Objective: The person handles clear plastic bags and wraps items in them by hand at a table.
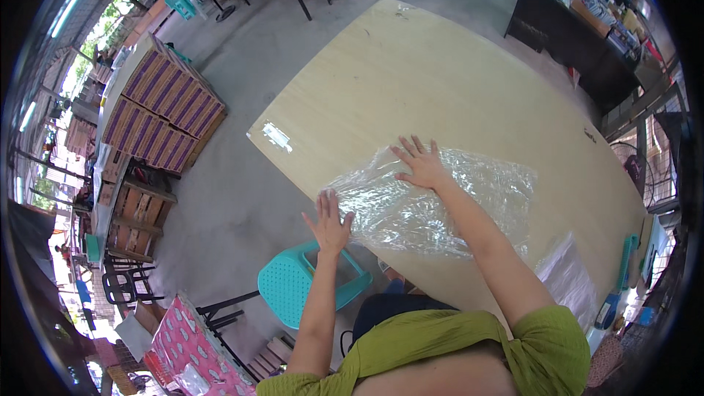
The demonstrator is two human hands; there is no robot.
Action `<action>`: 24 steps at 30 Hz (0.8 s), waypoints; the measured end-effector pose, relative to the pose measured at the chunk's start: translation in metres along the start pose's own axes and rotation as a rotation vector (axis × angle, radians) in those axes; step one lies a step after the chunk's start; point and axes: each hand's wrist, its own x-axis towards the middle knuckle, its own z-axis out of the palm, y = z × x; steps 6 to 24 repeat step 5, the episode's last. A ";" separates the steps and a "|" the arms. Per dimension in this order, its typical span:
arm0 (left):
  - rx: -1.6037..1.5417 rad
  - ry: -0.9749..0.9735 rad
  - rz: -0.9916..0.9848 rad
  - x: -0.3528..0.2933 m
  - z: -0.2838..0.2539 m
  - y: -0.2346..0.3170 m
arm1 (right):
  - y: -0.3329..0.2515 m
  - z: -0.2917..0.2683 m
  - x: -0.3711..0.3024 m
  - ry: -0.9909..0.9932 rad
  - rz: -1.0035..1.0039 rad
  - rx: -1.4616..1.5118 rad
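A clear, crinkled plastic sheet lies spread over the near left part of a pale wooden table; whether it is a bag or a single sheet I cannot tell. My right hand rests flat on its upper part, fingers spread. At its left end, by the table's edge, my left hand touches the plastic with fingers stretched out. Neither hand grips anything. More clear plastic lies near the table's right front corner, partly behind my right arm.
A teal plastic stool stands below my left hand. Stacked cartons are at the left, above a wooden crate. A pink patterned cover lies at lower left. A dark desk piled with papers stands at far right.
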 end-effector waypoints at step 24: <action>0.012 0.035 -0.042 0.016 -0.004 0.011 | 0.041 -0.022 -0.049 0.059 0.299 0.017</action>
